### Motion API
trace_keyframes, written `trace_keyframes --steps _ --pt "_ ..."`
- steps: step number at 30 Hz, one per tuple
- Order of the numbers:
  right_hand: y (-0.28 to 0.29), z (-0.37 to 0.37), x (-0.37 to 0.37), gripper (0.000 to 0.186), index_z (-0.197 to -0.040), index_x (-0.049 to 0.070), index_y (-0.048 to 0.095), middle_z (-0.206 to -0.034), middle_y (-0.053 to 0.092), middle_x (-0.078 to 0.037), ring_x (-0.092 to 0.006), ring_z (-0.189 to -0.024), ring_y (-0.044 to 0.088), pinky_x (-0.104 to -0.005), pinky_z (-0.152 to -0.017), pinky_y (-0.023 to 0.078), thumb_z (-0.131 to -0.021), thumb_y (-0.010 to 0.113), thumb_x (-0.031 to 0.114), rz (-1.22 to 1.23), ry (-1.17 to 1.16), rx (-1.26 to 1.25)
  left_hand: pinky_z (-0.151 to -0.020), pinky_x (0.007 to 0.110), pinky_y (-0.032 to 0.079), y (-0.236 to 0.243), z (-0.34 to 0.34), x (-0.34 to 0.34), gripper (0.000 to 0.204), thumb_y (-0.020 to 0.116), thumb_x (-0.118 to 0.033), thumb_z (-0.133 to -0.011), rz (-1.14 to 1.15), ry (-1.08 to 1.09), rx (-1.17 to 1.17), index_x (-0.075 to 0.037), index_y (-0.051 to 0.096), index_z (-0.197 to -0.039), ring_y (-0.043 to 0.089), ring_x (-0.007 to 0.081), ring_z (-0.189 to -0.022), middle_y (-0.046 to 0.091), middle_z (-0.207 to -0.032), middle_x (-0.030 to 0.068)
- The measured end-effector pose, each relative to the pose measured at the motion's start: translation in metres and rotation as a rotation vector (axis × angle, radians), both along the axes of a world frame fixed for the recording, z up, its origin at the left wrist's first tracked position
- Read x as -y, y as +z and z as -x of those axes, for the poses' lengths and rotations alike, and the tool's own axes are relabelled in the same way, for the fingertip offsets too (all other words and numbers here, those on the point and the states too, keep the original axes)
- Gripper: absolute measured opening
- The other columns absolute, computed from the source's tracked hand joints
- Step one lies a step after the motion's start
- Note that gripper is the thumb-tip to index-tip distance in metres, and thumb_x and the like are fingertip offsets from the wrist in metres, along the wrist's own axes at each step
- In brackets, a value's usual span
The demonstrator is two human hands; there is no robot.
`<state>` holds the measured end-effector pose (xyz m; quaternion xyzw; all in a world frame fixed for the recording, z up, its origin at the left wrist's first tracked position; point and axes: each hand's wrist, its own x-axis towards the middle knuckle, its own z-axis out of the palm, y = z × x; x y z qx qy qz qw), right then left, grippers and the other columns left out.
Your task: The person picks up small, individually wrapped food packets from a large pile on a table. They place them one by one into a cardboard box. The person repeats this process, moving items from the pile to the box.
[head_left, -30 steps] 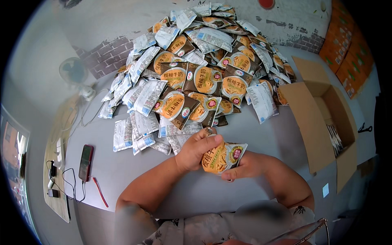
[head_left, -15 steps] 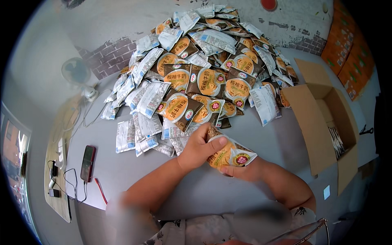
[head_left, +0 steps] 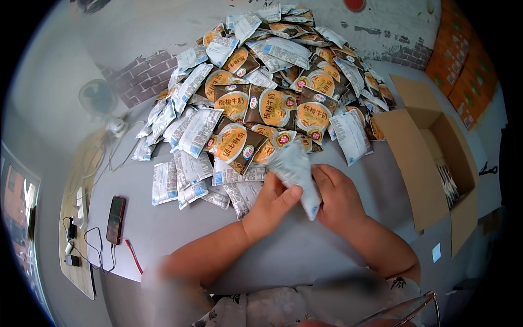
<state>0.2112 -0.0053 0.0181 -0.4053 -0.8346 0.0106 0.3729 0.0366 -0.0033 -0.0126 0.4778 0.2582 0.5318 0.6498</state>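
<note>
Between my hands, above the near middle of the table, a filled drink pouch (head_left: 297, 173) is tilted with its silvery-white printed back showing, slightly blurred. My left hand (head_left: 272, 206) grips its lower left side, thumb lying over the near face. My right hand (head_left: 339, 197) closes on its right edge with bent fingers; the fingertips are partly hidden behind it. Just beyond rises a large heap of similar pouches (head_left: 272, 106). Some show brown and orange fronts, others white backs. Several white-backed pouches (head_left: 188, 169) lie at the heap's near left edge, close to my left hand.
An open cardboard box (head_left: 402, 169) stands at the right with several pouches (head_left: 448, 186) inside. On the left lie a phone (head_left: 115, 220), cables and a red cord (head_left: 134, 256). A small fan (head_left: 99, 99) is at the back left; orange cartons (head_left: 452, 60) are stacked at the back right.
The pouch has been turned over from its orange front to its white back and tipped more upright. My right hand has moved up along its right side.
</note>
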Motion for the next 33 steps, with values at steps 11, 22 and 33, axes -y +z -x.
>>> trace_keyframes --steps 11,22,33 --pt "-0.003 -0.011 0.0 0.042 -0.118 -0.003 0.052 -0.095 0.062 -0.011 -0.0165 -0.082 0.061 -0.0291 -0.072 0.05 -0.083 0.068 0.014 0.473 0.122 -0.54 -0.087 0.029 0.048 0.018 0.002 0.002 0.032 0.06 -0.013 -0.092 0.296 -0.203 0.041 -0.004 0.053 -0.122 0.057 0.0133 -0.102 0.06 -0.113 0.0047" --pt "-0.003 -0.011 0.004 0.017 -0.084 0.001 0.058 -0.071 0.061 -0.003 -0.0068 -0.065 0.055 -0.0245 -0.056 0.045 -0.09 0.061 0.016 0.653 0.063 -0.832 -0.066 0.028 0.052 0.013 0.002 0.0 0.045 0.065 -0.036 -0.088 0.302 -0.423 -0.334 -0.002 0.055 -0.115 0.062 0.013 -0.084 0.061 -0.103 0.0065" --pt "-0.013 -0.008 -0.002 0.021 -0.098 0.002 0.055 -0.081 0.06 -0.001 -0.0047 -0.071 0.053 -0.0224 -0.062 0.046 -0.092 0.061 0.021 0.796 0.213 -0.913 -0.062 0.034 0.052 0.006 0.003 0.013 0.036 0.053 -0.039 -0.093 -0.41 -0.275 -0.833 -0.006 0.06 -0.108 0.065 0.0264 -0.071 0.065 -0.086 0.0133"
